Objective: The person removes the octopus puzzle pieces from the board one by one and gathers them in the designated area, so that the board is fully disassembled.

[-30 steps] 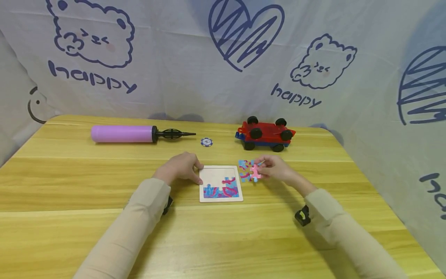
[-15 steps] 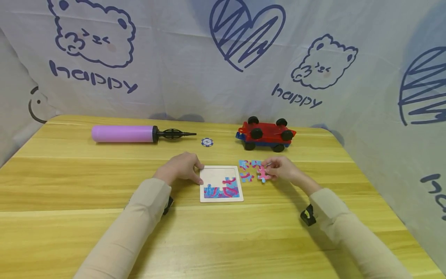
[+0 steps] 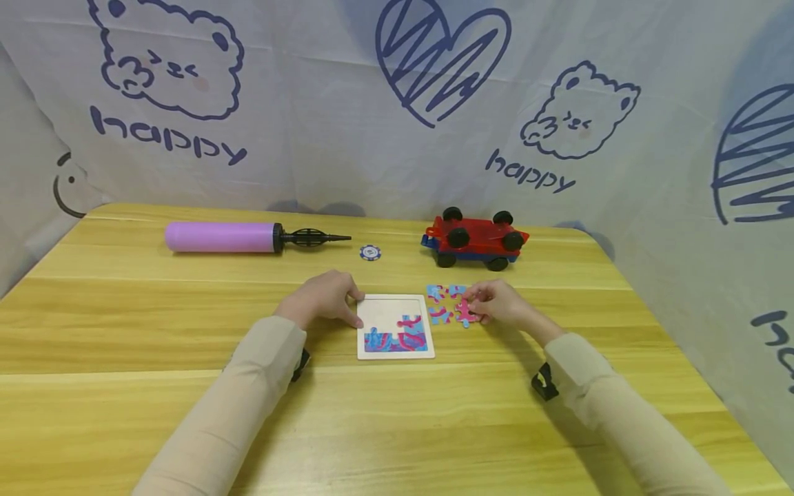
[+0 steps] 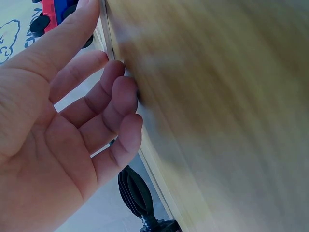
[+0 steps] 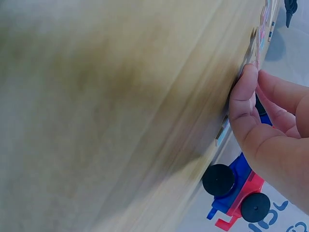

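A square white puzzle tray [image 3: 397, 356] lies on the table, its lower part filled with blue and pink jigsaw pieces [image 3: 412, 339]. At the tray's left edge my left hand [image 3: 322, 296] rests with thumb and index finger spread apart, touching the rim; in the left wrist view the other fingers of this left hand [image 4: 72, 121] bend loosely against the table. Right of the tray, my right hand [image 3: 499, 303] pinches a pink puzzle piece [image 3: 464, 312] between thumb and fingers. Loose puzzle pieces [image 3: 436, 293] lie close beside it, one partly behind my fingertips.
Behind the tray stand a red and blue toy vehicle with black wheels [image 3: 477, 238] and a blue-and-white poker chip [image 3: 370, 253]. A purple hand pump [image 3: 223, 237] lies at the back left. A printed cloth [image 3: 347, 158] hangs behind the table.
My right hand has shifted right with the pink piece, then slightly back left. The piece has changed tilt and looks darker pink. My left hand stays at the tray.
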Motion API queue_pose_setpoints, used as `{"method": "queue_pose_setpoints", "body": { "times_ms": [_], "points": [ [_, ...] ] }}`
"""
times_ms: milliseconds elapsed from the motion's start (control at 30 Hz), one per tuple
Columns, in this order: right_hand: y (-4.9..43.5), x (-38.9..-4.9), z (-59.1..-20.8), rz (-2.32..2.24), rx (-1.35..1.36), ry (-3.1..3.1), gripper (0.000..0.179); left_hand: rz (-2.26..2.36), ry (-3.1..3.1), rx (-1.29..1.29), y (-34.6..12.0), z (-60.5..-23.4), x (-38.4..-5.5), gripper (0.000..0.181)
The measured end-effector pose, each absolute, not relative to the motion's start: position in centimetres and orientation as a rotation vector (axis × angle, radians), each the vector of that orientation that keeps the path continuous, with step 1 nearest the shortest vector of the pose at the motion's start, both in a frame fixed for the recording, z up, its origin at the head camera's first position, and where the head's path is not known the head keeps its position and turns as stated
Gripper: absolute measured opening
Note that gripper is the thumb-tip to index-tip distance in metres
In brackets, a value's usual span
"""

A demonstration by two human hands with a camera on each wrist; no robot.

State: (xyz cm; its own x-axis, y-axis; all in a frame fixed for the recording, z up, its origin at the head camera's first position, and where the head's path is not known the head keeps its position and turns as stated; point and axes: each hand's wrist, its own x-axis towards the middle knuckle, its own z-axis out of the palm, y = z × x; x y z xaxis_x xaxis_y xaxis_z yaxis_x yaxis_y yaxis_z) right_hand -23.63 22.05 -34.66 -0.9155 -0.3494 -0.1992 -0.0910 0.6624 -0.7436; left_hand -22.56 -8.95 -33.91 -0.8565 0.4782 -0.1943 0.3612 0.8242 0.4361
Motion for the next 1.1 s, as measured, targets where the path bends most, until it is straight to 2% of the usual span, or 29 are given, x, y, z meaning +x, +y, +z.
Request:
{"method": "queue_pose_setpoints", "body": {
  "times_ms": [567, 1100],
  "points": [
    [21.5, -23.4, -34.0, -1.121, -0.344, 2.544, 0.016, 0.564, 2.708, 0.623, -8.8, -33.5, -22.2, 0.056],
    [18.1, -22.9, -33.4, -1.184, -0.413, 2.505, 0.023, 0.561, 2.708, 0.618, -8.8, -33.9, -22.6, 0.056]
  ]
}}
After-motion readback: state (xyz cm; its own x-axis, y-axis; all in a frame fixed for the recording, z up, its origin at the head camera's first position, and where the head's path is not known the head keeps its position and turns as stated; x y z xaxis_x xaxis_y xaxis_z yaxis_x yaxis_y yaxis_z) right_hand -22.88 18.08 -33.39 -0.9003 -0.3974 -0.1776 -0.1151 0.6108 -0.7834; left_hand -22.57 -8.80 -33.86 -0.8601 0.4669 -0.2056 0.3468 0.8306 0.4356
